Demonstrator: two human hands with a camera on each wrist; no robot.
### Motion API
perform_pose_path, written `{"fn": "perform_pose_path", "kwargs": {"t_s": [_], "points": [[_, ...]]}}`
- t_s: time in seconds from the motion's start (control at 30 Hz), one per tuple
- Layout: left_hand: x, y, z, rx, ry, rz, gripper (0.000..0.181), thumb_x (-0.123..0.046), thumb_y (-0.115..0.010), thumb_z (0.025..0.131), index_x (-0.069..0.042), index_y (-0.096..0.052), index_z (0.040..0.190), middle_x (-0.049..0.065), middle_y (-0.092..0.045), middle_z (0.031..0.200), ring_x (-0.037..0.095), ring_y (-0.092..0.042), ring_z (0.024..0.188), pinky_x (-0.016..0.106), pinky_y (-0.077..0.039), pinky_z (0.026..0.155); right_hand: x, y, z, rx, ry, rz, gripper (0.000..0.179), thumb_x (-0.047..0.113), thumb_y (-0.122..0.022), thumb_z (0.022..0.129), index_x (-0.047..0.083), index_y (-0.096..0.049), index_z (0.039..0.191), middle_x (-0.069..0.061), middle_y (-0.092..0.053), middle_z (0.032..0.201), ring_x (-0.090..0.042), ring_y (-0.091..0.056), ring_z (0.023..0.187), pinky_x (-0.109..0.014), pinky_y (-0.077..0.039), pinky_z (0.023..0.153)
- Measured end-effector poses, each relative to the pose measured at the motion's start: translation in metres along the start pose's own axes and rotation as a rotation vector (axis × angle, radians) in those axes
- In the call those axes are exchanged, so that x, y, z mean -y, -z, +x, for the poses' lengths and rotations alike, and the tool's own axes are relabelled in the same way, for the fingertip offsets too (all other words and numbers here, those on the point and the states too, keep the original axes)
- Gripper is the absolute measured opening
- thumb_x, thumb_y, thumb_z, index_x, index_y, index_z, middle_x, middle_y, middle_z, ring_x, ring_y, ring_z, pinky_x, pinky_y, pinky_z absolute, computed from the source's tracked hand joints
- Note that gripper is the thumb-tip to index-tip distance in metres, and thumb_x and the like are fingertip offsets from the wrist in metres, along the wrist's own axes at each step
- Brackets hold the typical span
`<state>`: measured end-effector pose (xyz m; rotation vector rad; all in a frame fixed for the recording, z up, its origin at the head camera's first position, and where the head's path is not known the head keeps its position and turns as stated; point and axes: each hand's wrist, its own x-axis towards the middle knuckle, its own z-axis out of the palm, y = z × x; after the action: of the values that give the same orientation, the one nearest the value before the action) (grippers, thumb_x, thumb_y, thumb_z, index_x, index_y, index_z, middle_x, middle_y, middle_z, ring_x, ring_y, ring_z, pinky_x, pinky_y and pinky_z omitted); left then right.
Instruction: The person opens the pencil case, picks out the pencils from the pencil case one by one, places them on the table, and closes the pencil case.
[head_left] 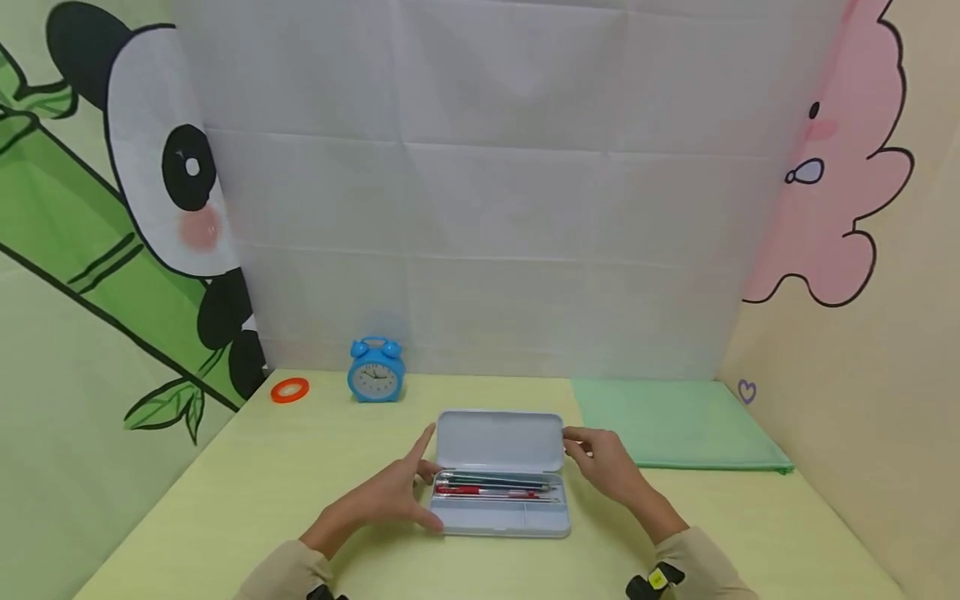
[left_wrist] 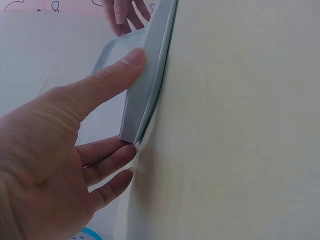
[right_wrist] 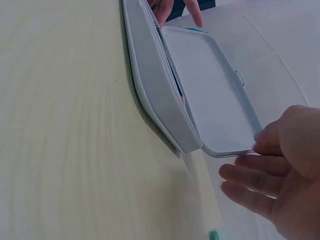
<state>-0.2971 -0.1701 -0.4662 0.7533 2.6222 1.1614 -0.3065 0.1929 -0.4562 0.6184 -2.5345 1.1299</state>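
The left hand [head_left: 386, 500] held the case [head_left: 480, 520] at its left end in a broad span, thumb on the near wall and fingers around the end. The right hand [head_left: 606, 465] pinched the right edge of the lid [head_left: 499, 442] narrowly between thumb and fingers. The lid stood raised along the far side of the case, which sat on the table [head_left: 225, 508] with dark pencils [head_left: 495, 479] and a red pen [head_left: 463, 490] lying lengthwise in its far compartment.

The table was pale yellow, and the right wrist view showed faint wood grain in front of the case. Beyond the case to the left stood a blue clock [head_left: 377, 377], with an orange ring [head_left: 276, 392] lying farther left. Beyond it to the right, a green mat [head_left: 675, 425] lay flat.

A creased white sheet [head_left: 510, 208] hung behind the case. Left of the case, the pale green wall [head_left: 67, 467] bore a panda and bamboo; right of it, the cream wall [head_left: 870, 400] carried a pink cartoon figure [head_left: 847, 217] and a small purple heart [head_left: 741, 395].
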Motion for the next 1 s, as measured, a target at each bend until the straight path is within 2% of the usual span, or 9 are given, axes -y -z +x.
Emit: {"fn": "perform_pose_path", "kwargs": {"t_s": [0.07,0.17,0.3,0.37,0.5,0.57,0.63,0.87,1.0], "points": [[-0.0014,-0.0007,0.0005,0.010,-0.002,0.019,0.138,-0.037,-0.095,0.065,-0.007,0.001,0.160,0.005,-0.064,0.127,0.022,-0.055,0.109,0.054,-0.039,0.100,-0.0029,0.0012,-0.0007,0.086,-0.004,-0.035,0.029,0.003,-0.060,0.098,-0.007,-0.065,0.125,-0.021,-0.068,0.119,-0.032,-0.070,0.100,-0.034,-0.056,0.074],[-0.0018,-0.0014,-0.0003,0.035,-0.016,0.039,0.120,-0.035,-0.093,0.069,0.000,-0.020,0.157,0.005,-0.061,0.127,0.025,-0.054,0.112,0.054,-0.040,0.101,-0.0052,0.0009,-0.0014,0.159,0.023,-0.088,0.031,0.002,-0.058,0.098,-0.010,-0.063,0.127,-0.024,-0.068,0.116,-0.033,-0.067,0.100,-0.040,-0.054,0.077],[-0.0009,-0.0009,-0.0024,0.067,-0.026,0.040,0.099,-0.034,-0.091,0.073,0.004,-0.041,0.148,0.004,-0.056,0.125,0.026,-0.050,0.115,0.056,-0.036,0.105,-0.0052,0.0002,-0.0026,0.260,0.041,-0.121,0.033,0.000,-0.054,0.099,-0.012,-0.059,0.130,-0.028,-0.064,0.122,-0.044,-0.060,0.115,-0.053,-0.047,0.094],[-0.0002,-0.0004,-0.0027,0.081,-0.033,0.035,0.095,-0.034,-0.090,0.074,0.005,-0.043,0.147,0.003,-0.054,0.123,0.026,-0.048,0.116,0.056,-0.035,0.106,-0.0044,0.0007,-0.0036,0.320,0.048,-0.102,0.032,-0.001,-0.050,0.101,-0.013,-0.057,0.130,-0.031,-0.056,0.133,-0.053,-0.045,0.128,-0.059,-0.039,0.102],[0.0001,-0.0005,-0.0012,0.103,-0.046,0.029,0.094,-0.034,-0.089,0.074,0.003,-0.043,0.147,0.002,-0.052,0.122,0.025,-0.046,0.117,0.055,-0.035,0.106,-0.0027,0.0032,-0.0059,0.386,0.084,-0.085,0.024,-0.003,-0.041,0.102,-0.009,-0.055,0.121,-0.036,-0.048,0.139,-0.064,-0.030,0.131,-0.065,-0.027,0.106],[-0.0001,-0.0007,-0.0007,0.108,-0.045,0.041,0.094,-0.035,-0.089,0.074,0.002,-0.043,0.148,0.002,-0.051,0.122,0.025,-0.045,0.117,0.055,-0.035,0.105,-0.0026,0.0033,-0.0064,0.394,0.106,-0.092,0.017,-0.004,-0.039,0.102,-0.005,-0.053,0.112,-0.036,-0.048,0.138,-0.065,-0.030,0.130,-0.066,-0.026,0.107],[-0.0007,-0.0008,0.0000,0.109,-0.033,0.050,0.094,-0.036,-0.089,0.074,0.000,-0.044,0.148,0.001,-0.049,0.122,0.025,-0.044,0.116,0.055,-0.036,0.104,-0.0035,0.0031,-0.0067,0.393,0.115,-0.102,0.017,-0.005,-0.038,0.102,-0.005,-0.052,0.110,-0.035,-0.049,0.138,-0.065,-0.031,0.130,-0.065,-0.025,0.108],[-0.0019,-0.0003,-0.0004,0.118,-0.004,0.094,0.093,-0.039,-0.089,0.074,-0.001,-0.046,0.147,0.001,-0.046,0.118,0.024,-0.041,0.114,0.052,-0.039,0.100,-0.0036,-0.0024,-0.0070,0.440,0.117,-0.087,0.027,-0.008,-0.037,0.101,-0.009,-0.049,0.125,-0.036,-0.043,0.143,-0.056,-0.032,0.136,-0.065,-0.013,0.112],[-0.0020,0.0001,-0.0004,0.126,-0.007,0.110,0.093,-0.040,-0.088,0.075,0.000,-0.046,0.147,0.000,-0.045,0.116,0.024,-0.041,0.113,0.050,-0.039,0.098,-0.0019,-0.0048,-0.0087,0.465,0.113,-0.070,0.028,-0.006,-0.036,0.102,-0.009,-0.045,0.128,-0.036,-0.039,0.145,-0.055,-0.028,0.138,-0.066,-0.008,0.112]]}}
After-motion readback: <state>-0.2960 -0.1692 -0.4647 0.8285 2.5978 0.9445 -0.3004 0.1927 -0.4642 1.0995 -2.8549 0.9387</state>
